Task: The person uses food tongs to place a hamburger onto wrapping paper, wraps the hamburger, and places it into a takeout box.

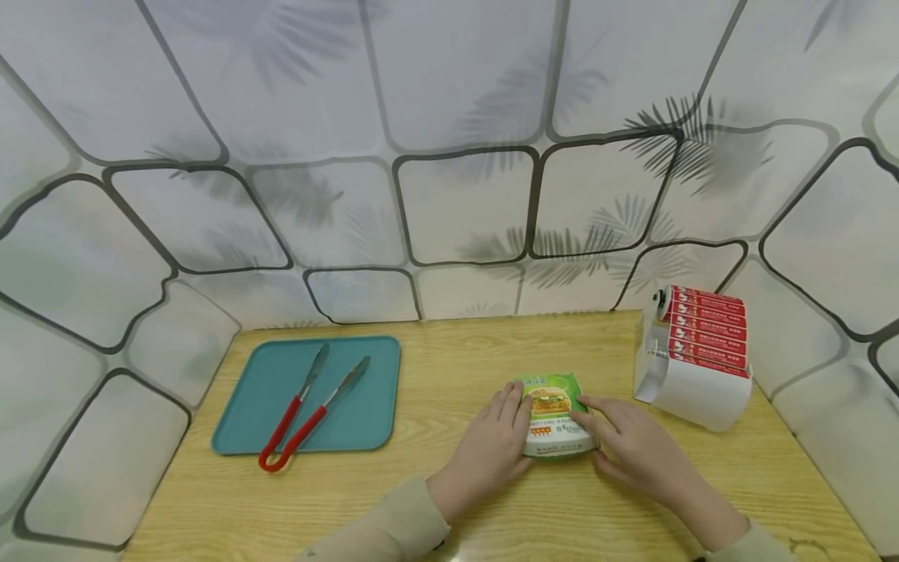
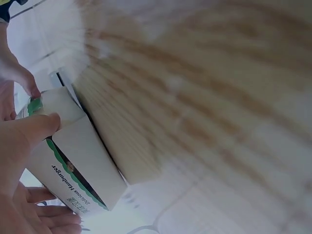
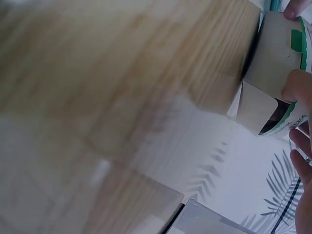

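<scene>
In the head view, a small green and white hamburger box [image 1: 555,425] with a burger picture on top stands on the wooden table. My left hand [image 1: 489,434] grips its left side, fingers along the top edge and thumb low at the near side. Opposite, my right hand [image 1: 635,446] holds the right side, with fingertips at the lid's edge and the thumb by the near corner. In the left wrist view the box [image 2: 90,165] shows a plain side wall and a dark slit under its scalloped green edge. The right wrist view shows a similar gap on the other side.
A teal tray [image 1: 361,425] lies at the left, with red-handled metal tongs [image 1: 291,437] across it, their handle end over its near edge. At the right, a white holder [image 1: 712,394] carries several red-and-white packets [image 1: 709,332]. A patterned wall [image 1: 463,211] rises behind the table.
</scene>
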Demonstrator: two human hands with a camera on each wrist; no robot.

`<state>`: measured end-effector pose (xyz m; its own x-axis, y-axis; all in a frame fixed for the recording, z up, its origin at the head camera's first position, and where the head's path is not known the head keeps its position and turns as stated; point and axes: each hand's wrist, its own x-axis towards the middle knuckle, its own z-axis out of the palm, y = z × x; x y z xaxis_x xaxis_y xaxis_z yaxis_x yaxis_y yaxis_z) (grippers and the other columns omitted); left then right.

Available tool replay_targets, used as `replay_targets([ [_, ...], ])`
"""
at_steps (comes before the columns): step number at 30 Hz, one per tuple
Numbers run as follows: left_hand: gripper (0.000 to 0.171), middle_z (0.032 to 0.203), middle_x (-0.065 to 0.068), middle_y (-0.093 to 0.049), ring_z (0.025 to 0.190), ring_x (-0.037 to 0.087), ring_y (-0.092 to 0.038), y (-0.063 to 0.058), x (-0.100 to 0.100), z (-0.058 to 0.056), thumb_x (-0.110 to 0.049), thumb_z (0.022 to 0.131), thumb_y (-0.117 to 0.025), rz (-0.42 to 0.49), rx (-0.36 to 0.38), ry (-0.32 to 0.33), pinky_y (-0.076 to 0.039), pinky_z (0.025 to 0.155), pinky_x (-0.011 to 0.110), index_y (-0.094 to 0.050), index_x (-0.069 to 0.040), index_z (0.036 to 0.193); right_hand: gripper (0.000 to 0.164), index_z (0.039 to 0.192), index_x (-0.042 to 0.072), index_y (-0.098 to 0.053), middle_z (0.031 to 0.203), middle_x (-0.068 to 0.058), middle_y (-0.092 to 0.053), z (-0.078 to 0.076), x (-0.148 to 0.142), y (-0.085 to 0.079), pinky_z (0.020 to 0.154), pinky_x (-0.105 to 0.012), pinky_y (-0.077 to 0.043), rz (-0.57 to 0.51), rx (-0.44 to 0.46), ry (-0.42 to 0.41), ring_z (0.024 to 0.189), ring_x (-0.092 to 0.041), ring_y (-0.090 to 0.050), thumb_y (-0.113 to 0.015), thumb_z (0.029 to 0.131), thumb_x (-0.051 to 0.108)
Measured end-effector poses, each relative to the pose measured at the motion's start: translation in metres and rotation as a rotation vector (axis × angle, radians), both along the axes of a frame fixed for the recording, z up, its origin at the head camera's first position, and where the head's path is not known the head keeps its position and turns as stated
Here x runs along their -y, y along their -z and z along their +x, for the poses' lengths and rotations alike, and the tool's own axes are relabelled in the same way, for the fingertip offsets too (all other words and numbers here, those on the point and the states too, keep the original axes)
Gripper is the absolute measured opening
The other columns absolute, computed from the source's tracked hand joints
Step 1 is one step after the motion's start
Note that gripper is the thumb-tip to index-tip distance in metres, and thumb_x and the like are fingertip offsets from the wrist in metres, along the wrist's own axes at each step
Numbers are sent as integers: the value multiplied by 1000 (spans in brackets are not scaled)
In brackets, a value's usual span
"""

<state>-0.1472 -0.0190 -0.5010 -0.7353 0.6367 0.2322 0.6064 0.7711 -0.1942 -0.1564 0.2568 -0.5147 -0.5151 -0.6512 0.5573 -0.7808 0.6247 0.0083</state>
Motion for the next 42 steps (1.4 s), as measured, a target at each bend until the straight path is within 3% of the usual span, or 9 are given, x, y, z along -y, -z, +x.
replay_targets([
  [4,82,157,20,-53,147,30,-54,1,-2,-1,-53,92,-75,-9,-25,2,-45,125,36,-51,-2,152,43,125,8,-73,127,-14,-72,-1,1,1,90,-45,-61,11,-47,-15,108,-30,-72,-56,89,24],
  [11,78,154,19,-57,145,30,-57,4,-3,-2,-47,91,-76,2,-67,20,-47,123,35,-53,-3,150,50,122,6,-75,122,-13,-73,-6,-1,0,92,-43,-58,44,-119,-71,106,-27,-71,-34,107,32],
  [15,78,154,19,-56,145,29,-57,5,-3,-3,-47,91,-76,-2,-70,26,-47,122,34,-53,-3,151,54,123,7,-74,124,-12,-73,-7,-4,0,92,-42,-57,59,-123,-75,105,-26,-71,-31,110,37],
  [17,78,155,19,-56,145,29,-57,6,-3,-3,-47,92,-76,-4,-73,28,-48,122,34,-52,-3,152,50,124,8,-74,125,-13,-73,-8,-5,0,91,-42,-58,72,-117,-73,105,-26,-71,-37,109,37],
  [20,78,155,19,-57,145,29,-57,6,-3,-4,-48,93,-75,-9,-77,32,-48,122,34,-52,-2,152,39,126,8,-73,127,-14,-72,-9,-7,1,88,-44,-61,84,-96,-79,106,-27,-71,-66,97,33],
  [24,79,156,19,-56,146,29,-56,5,-3,-3,-51,95,-73,-13,-65,37,-47,122,34,-50,-2,154,67,127,9,-73,128,-14,-71,-9,-9,2,85,-46,-64,89,-73,-77,105,-28,-71,-94,64,21],
  [27,82,158,20,-53,148,30,-54,4,-2,-3,-52,97,-72,-14,-26,37,-46,123,35,-47,-1,156,74,129,9,-73,128,-14,-70,-9,-8,2,85,-46,-64,75,-51,-66,105,-29,-71,-96,59,17],
  [36,86,164,20,-47,154,30,-47,-1,11,-14,-47,95,-68,61,145,61,-39,129,37,-39,0,161,50,141,11,-68,132,-13,-71,-11,-4,-1,88,-44,-60,-73,43,-91,109,-30,-71,-69,96,32],
  [42,82,163,18,-49,150,29,-51,-8,23,-24,-46,95,-69,157,243,86,-45,125,37,-42,-2,159,51,145,11,-65,138,-10,-70,-11,1,-9,112,-14,-46,-169,159,-90,117,-26,-69,-55,107,45],
])
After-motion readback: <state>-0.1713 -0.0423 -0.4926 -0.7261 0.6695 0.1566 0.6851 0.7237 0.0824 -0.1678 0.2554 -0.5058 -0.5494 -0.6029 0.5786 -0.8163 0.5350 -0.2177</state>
